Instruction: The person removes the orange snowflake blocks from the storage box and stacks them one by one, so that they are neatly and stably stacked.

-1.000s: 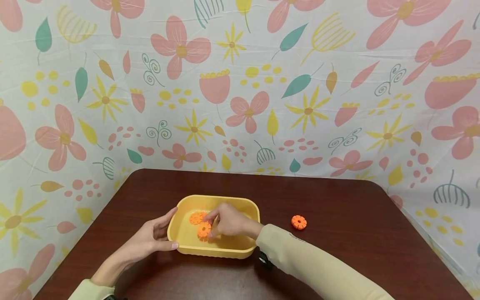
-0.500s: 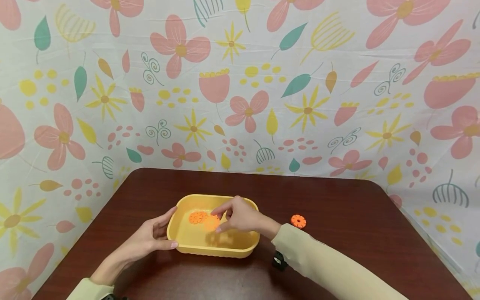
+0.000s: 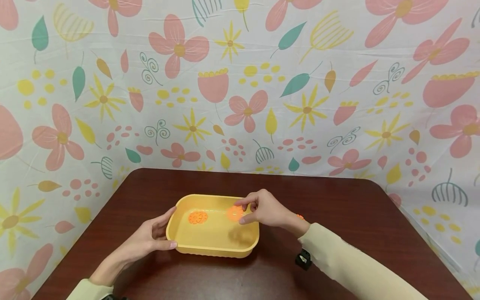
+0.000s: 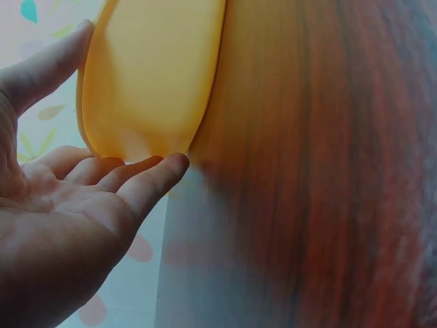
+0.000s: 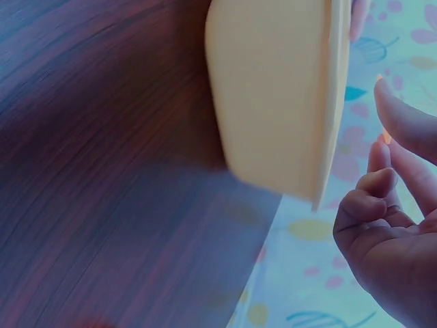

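A yellow plastic bin [image 3: 210, 246] sits on the table. My left hand [image 3: 144, 239] holds its left end, thumb at the near corner and fingers toward the far one; the left wrist view shows the fingers [image 4: 147, 188] against the bin's end. Between thumb and fingers, my right hand [image 3: 268, 210] pinches an orange notched disc [image 3: 235, 213], above the bin's right part. Only a sliver of that disc [image 5: 387, 137] shows in the right wrist view. Several overlapping orange discs, exact number unclear, lie inside at the left [image 3: 197, 217].
Another orange notched disc [image 3: 300, 216] lies on the table to the right, mostly hidden behind my right wrist. The dark brown wooden table [image 3: 337, 204] backs onto a flower-printed cloth [image 3: 247, 62]. A black wrist device [image 3: 303, 259] hangs under the right sleeve.
My right hand has lifted one orange disc from the bin's floor and carried it right, toward the right rim. The left hand and bin have stayed put.
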The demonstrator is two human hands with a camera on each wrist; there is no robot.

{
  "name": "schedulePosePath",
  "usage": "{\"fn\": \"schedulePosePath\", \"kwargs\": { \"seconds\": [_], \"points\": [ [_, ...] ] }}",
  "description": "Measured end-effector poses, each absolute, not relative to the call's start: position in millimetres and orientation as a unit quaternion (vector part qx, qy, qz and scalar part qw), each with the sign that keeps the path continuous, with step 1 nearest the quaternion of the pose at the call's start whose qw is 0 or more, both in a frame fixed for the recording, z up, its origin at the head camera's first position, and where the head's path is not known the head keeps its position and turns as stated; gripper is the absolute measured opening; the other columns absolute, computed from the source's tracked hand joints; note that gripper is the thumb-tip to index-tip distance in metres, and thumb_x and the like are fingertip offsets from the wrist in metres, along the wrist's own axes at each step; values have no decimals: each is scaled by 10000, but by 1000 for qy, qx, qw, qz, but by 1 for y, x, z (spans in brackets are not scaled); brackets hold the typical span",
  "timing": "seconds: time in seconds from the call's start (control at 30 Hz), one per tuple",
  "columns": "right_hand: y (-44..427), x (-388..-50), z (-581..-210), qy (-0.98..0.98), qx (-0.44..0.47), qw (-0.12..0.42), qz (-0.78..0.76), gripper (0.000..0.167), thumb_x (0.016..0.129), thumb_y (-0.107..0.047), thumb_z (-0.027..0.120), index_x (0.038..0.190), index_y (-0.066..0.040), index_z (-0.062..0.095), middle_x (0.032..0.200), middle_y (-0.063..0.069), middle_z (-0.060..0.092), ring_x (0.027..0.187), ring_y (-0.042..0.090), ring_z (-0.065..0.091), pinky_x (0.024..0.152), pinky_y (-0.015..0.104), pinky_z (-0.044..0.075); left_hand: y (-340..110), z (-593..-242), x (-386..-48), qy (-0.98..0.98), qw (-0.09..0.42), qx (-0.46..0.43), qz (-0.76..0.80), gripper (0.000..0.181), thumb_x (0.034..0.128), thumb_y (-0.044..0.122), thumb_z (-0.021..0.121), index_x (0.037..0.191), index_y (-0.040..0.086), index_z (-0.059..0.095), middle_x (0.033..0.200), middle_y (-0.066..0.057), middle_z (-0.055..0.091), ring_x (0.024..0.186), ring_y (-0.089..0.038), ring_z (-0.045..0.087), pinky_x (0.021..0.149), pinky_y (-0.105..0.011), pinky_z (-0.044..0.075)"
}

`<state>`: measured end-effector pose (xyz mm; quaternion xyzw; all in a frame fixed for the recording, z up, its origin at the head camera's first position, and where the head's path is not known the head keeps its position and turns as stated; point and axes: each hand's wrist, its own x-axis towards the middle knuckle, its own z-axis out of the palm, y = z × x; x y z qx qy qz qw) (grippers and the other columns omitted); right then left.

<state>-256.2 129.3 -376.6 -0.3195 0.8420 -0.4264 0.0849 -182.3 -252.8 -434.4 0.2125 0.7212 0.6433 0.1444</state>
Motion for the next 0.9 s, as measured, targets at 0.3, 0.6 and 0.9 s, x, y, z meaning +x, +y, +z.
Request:
{"fn": "schedulePosePath", "kwargs": {
  "seconds": [0.3,0.6,0.9],
  "points": [
    [168,-257,-380,834,-315,69,-448,416,807,-70,925,1192,10,791,855,96,683,648,158,479,577,238,398,-252,-434,-184,731,145,200,636,1011,911,6,795,1673,-15,131,1696,-272,176,1419,-396,465,1003,-327,530],
    [206,-250,-380,857,-275,56,-432,425,803,-94,934,1198,-14,796,859,84,664,716,203,499,597,248,417,-253,-434,-182,722,151,208,642,997,924,1,779,1671,-20,120,1685,-301,174,1415,-440,453,989,-315,537],
    [241,-249,-391,873,-224,53,-430,438,819,-106,920,1224,-14,781,869,106,644,737,218,492,589,253,389,-252,-435,-183,728,149,204,638,1003,922,-2,780,1670,-24,113,1695,-282,166,1435,-445,421,1006,-305,524]
  ]
}}
